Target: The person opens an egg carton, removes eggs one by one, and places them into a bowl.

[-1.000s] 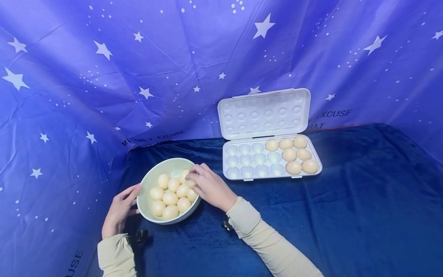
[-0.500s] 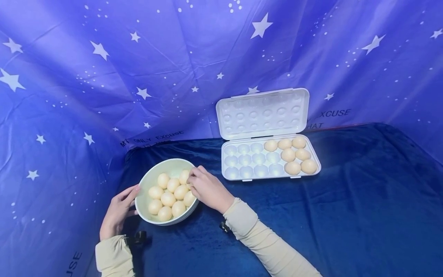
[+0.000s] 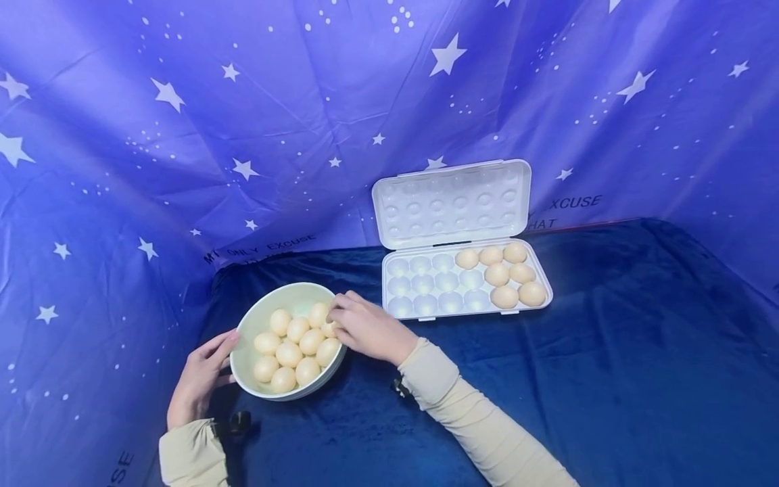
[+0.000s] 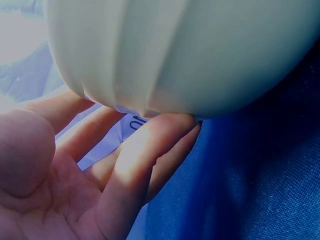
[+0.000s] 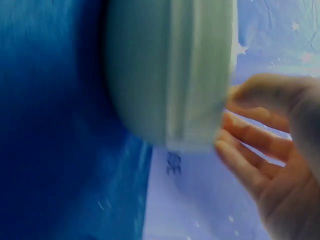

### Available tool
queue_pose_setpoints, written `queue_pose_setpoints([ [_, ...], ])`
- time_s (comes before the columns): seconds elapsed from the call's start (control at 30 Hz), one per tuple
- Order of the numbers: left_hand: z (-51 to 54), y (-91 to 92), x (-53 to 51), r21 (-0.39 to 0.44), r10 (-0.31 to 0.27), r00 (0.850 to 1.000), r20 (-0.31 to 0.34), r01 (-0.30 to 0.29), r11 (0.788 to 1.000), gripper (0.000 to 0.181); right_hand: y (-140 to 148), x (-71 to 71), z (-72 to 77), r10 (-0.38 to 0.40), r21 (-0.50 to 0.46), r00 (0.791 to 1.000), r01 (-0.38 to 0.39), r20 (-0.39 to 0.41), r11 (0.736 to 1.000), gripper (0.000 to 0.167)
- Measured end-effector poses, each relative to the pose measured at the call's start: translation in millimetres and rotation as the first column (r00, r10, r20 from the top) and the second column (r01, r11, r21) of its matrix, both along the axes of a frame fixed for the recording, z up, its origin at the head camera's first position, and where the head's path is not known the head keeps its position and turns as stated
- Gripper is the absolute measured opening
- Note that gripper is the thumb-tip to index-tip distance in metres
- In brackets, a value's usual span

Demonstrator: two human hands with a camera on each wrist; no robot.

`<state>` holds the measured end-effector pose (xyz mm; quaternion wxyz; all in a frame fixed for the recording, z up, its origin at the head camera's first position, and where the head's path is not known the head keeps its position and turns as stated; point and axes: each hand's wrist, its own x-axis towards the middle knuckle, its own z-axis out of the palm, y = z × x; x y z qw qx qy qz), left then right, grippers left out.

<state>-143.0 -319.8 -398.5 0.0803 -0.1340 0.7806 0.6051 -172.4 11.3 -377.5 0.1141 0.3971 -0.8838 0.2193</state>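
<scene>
My sleeves (image 3: 499, 429) are beige, bowl (image 3: 254, 321) pale green, eggs (image 3: 289, 354) cream, egg box (image 3: 453, 211) white, tablecloth (image 3: 615, 365) navy, backdrop (image 3: 292, 108) violet-blue, white-starred

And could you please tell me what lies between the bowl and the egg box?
The head view shows the right hand and some blue cloth between the bowl and the egg box.

- Walls: glossy blue-violet fabric sheeting (image 3: 286, 111), creased, printed with white five-pointed stars (image 3: 447, 54) and small white dots (image 3: 400, 20).
- Lower wall: black capital lettering (image 3: 286, 242), "ONLY EXCUSE" legible.
- Work surface: dark-blue, velvety cloth (image 3: 608, 385), wrinkled; far edge against sheeting.
- Light: uneven; left wrist view brightest upper left.
</scene>
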Motion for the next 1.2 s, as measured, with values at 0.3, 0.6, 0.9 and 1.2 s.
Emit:
queue_pose_setpoints([
  [0.3, 1.8, 1.9, -3.7, -0.007, -0.018, 1.0, -0.001, 0.018, 1.0, 0.037, 54.4, -24.2, 7.5, -0.082, -0.069, 0.997, 0.082, -0.006, 0.994, 0.017],
  [0.6, 1.5, 0.4, -3.7, -0.001, -0.017, 1.0, -0.002, 0.017, 1.0, 0.023, 96.6, -31.0, -3.4, -0.208, -0.087, 0.977, 0.211, 0.046, 0.974, 0.015],
  [0.9, 1.5, -1.5, -2.9, -0.002, -0.013, 1.0, -0.003, 0.013, 1.0, 0.027, 121.8, -40.7, -4.1, -0.31, -0.095, 0.948, 0.316, 0.073, 0.944, 0.019],
  [1.2, 1.2, -0.3, -1.1, -0.013, -0.008, 1.0, 0.001, 0.008, 1.0, 0.029, 139.1, -47.7, -14.3, -0.382, -0.071, 0.915, 0.392, 0.128, 0.917, 0.024],
])
